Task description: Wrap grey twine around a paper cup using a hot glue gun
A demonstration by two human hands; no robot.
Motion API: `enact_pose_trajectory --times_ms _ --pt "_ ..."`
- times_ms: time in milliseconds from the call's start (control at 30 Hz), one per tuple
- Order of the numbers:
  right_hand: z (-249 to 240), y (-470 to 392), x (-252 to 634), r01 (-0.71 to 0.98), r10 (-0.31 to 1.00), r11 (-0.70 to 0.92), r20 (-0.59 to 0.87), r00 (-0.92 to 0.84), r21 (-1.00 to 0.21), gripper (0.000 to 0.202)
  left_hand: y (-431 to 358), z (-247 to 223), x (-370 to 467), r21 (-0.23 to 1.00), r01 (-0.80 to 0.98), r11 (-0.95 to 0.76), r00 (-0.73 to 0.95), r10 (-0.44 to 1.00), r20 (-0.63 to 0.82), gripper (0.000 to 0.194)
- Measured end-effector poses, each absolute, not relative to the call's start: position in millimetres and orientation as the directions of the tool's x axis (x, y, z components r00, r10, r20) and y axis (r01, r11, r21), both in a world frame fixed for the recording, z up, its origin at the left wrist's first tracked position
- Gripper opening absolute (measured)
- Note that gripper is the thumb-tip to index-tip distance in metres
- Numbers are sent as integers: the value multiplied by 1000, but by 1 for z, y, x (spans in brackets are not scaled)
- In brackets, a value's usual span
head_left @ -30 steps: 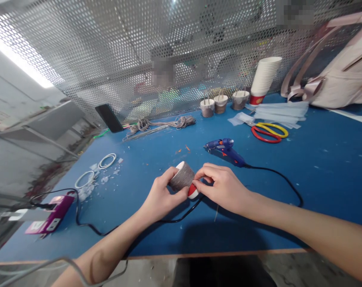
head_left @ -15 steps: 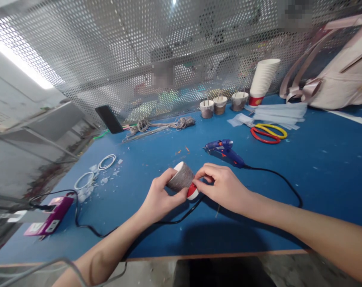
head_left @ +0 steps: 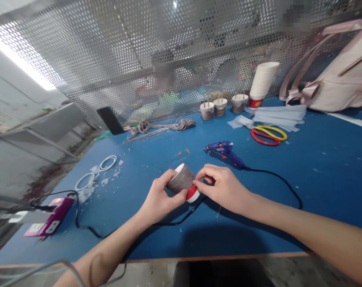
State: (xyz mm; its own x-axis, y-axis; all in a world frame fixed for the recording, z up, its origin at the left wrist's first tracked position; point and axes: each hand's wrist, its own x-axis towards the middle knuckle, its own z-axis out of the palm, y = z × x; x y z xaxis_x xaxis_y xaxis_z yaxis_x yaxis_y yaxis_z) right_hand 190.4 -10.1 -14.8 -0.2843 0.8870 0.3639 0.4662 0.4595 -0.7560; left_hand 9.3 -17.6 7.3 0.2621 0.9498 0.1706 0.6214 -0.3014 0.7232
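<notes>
My left hand (head_left: 160,196) is closed around a small paper cup (head_left: 192,193), thumb low on its side and fingers at the rim. The cup is tilted, its white mouth facing up and left. Grey cord (head_left: 181,180) is wound round most of its wall; a red and white band shows at the base. My right hand (head_left: 219,182) pinches at the lower edge of the winding, where thumb and index finger touch the cup. A thin loose cord end hangs beneath this hand; the part between the fingertips is mostly hidden.
Beyond my right hand lies a blue glue gun (head_left: 224,152), its black cable running right. Scissors (head_left: 269,135), a stack of paper cups (head_left: 263,81), cord-wrapped cups (head_left: 207,111), a cord bundle (head_left: 169,126) and a phone (head_left: 110,119) stand farther back. A purple power strip (head_left: 53,217) is left.
Both hands keep their hold on the cup with barely any movement. The whole view has shifted down very slightly.
</notes>
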Motion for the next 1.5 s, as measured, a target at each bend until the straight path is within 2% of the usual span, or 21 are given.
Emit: enact_pose_trajectory --times_ms 233,667,833,967,1067,1200,1300,1400,1500 --pt "-15 -8 192 443 889 452 354 -289 -774 10 -17 6 6 719 622 -311 273 946 173 7" --pt "-8 -6 192 393 934 333 241 -264 -857 10 -15 4 1 704 604 -374 321 923 215 7" --pt "-7 -4 194 346 951 207 106 -289 -915 11 -14 3 0 678 611 -409 335 909 247 7" --pt "-12 2 195 211 942 101 25 -335 -972 11 -12 3 -3 682 595 -424 340 902 265 10" --pt "-13 3 194 64 938 -30 -50 -343 -998 19 -9 2 -8 754 526 -394 341 910 238 15" --pt "-11 0 191 -65 887 -230 -181 -425 -971 27 -5 -7 -14 884 335 -326 332 919 213 24" --pt "-12 -2 191 -151 850 -317 -210 -483 -937 27 -3 -10 -14 907 289 -305 331 921 205 24" --pt "-17 -1 190 -157 891 -270 -185 -414 -950 28 -2 -5 -10 859 408 -310 310 932 189 23" --pt "-21 0 190 -33 954 -94 -80 -289 -995 30 -4 1 -5 791 524 -317 284 940 189 28"
